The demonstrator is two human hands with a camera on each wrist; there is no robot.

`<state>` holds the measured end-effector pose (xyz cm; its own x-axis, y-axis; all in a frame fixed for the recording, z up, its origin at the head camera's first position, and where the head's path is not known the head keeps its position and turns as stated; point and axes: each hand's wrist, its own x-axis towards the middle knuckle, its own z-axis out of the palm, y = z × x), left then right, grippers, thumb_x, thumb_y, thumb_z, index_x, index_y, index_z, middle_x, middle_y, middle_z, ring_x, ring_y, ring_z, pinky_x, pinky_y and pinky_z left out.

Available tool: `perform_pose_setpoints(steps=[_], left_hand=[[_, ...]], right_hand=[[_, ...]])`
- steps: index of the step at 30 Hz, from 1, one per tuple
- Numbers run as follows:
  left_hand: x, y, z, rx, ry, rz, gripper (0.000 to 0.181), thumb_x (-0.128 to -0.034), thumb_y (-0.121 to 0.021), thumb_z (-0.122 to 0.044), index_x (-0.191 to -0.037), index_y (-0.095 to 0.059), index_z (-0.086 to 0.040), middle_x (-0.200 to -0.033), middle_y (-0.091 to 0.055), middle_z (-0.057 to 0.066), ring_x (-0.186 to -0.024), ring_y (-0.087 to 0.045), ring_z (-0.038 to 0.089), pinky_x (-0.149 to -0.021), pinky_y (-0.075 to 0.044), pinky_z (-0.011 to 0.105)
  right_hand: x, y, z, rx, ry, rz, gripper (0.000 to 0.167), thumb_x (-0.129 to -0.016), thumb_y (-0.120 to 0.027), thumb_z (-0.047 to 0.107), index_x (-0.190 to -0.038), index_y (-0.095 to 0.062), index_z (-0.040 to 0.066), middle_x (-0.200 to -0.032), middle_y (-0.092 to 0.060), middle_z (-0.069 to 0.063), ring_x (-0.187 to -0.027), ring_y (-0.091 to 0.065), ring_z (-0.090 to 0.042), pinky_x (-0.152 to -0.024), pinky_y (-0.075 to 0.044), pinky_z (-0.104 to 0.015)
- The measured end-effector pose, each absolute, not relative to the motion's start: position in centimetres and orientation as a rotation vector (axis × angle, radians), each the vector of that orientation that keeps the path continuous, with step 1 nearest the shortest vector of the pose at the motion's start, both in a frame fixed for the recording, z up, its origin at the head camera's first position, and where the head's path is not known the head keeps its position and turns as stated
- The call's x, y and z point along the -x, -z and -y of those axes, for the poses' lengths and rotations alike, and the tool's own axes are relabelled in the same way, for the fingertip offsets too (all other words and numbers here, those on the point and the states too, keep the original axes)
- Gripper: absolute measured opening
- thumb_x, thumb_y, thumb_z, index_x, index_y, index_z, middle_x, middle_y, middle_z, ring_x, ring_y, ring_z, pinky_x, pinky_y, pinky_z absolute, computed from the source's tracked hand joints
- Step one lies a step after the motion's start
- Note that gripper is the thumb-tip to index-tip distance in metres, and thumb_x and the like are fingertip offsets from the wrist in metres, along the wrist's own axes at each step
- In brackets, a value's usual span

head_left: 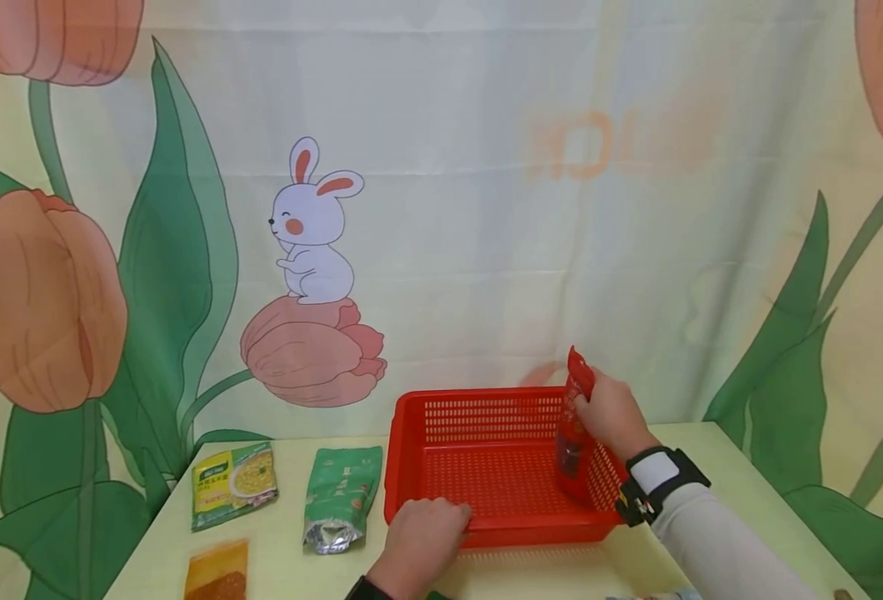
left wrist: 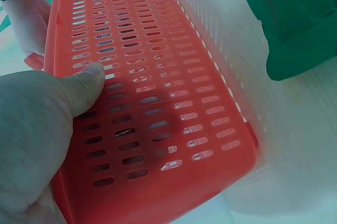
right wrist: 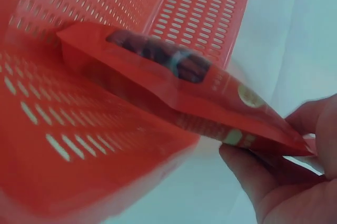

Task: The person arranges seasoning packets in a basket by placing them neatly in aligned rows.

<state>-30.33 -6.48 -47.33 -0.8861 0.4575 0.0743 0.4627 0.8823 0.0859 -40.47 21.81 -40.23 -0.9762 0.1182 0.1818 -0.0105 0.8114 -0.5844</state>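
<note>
My right hand (head_left: 616, 415) pinches the top of a red food pouch (head_left: 573, 433), which stands upright inside the right end of a red plastic basket (head_left: 479, 483). In the right wrist view the pouch (right wrist: 152, 76) shows a clear window with dark contents, and its lower end reaches into the basket. My left hand (head_left: 428, 537) grips the basket's near rim toward the left. The left wrist view has the thumb of that hand (left wrist: 37, 124) lying over the slotted wall (left wrist: 142, 76), with the fingers behind hidden.
Left of the basket lies a green pouch (head_left: 342, 496) with a silver end. Farther left are a yellow-green soup packet (head_left: 235, 485) and an orange-brown packet (head_left: 218, 571). A printed curtain (head_left: 471, 208) hangs behind the table. Something bluish (head_left: 659, 595) shows at the bottom edge.
</note>
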Motion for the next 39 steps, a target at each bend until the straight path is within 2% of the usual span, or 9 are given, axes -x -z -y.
perform_pose_setpoints(steps=[5,13,17,20,25,30,39], left_hand=[[30.3,47.4,6.5,0.731,0.146,2.985,0.015,-0.0871,-0.081,-0.026,-0.102,-0.078,-0.021,-0.077,-0.074,-0.006,-0.059,-0.057,0.01,-0.073,-0.058,0.032],[30.3,47.4,6.3,0.727,0.136,2.986,0.011,-0.089,-0.079,-0.025,-0.099,-0.078,-0.02,-0.077,-0.074,-0.004,-0.059,-0.056,0.011,-0.071,-0.057,0.033],[30.2,47.5,6.3,0.728,0.127,2.971,0.011,-0.09,-0.078,-0.025,-0.099,-0.078,-0.019,-0.076,-0.074,-0.004,-0.058,-0.055,0.01,-0.069,-0.057,0.031],[30.2,47.6,6.3,0.726,0.129,2.962,0.01,-0.0903,-0.078,-0.025,-0.099,-0.078,-0.02,-0.075,-0.074,-0.005,-0.057,-0.054,0.01,-0.067,-0.055,0.03],[30.3,47.5,6.2,0.725,0.127,2.955,0.009,-0.0905,-0.077,-0.026,-0.097,-0.078,-0.02,-0.075,-0.073,-0.005,-0.058,-0.053,0.01,-0.065,-0.054,0.03],[30.3,47.4,6.2,0.725,0.129,2.959,0.008,-0.0904,-0.077,-0.025,-0.097,-0.078,-0.02,-0.074,-0.072,-0.005,-0.057,-0.052,0.011,-0.065,-0.054,0.03],[30.2,47.2,6.3,0.728,0.147,2.973,0.007,-0.0902,-0.078,-0.023,-0.096,-0.078,-0.019,-0.072,-0.071,-0.005,-0.057,-0.052,0.01,-0.065,-0.053,0.029]], right_hand=[[39.9,40.0,-22.0,0.046,-0.866,2.808,0.051,-0.096,-0.07,0.018,-0.141,-0.052,0.002,-0.118,-0.069,-0.025,-0.088,-0.067,-0.033,-0.084,-0.062,-0.051],[38.7,40.6,-21.8,-0.08,-0.842,2.792,0.058,-0.099,-0.065,0.014,-0.151,-0.041,0.005,-0.11,-0.071,-0.022,-0.078,-0.066,-0.027,-0.078,-0.063,-0.048],[38.2,41.0,-21.4,-0.092,-0.836,2.799,0.062,-0.098,-0.065,0.015,-0.153,-0.038,0.008,-0.102,-0.069,-0.018,-0.073,-0.065,-0.024,-0.067,-0.061,-0.037],[37.8,41.2,-21.2,-0.089,-0.843,2.803,0.071,-0.095,-0.068,0.015,-0.156,-0.033,0.008,-0.103,-0.069,-0.018,-0.071,-0.064,-0.023,-0.065,-0.059,-0.034],[37.4,41.6,-21.4,-0.071,-0.893,2.781,0.079,-0.09,-0.074,0.014,-0.157,-0.033,0.009,-0.11,-0.07,-0.02,-0.072,-0.064,-0.023,-0.068,-0.063,-0.037],[37.3,41.9,-21.5,-0.052,-0.926,2.761,0.077,-0.089,-0.076,0.015,-0.154,-0.036,0.008,-0.116,-0.07,-0.023,-0.076,-0.067,-0.024,-0.072,-0.064,-0.045],[36.9,41.9,-21.4,-0.019,-0.927,2.734,0.071,-0.088,-0.076,0.019,-0.15,-0.042,0.01,-0.114,-0.072,-0.021,-0.081,-0.069,-0.027,-0.082,-0.062,-0.054]])
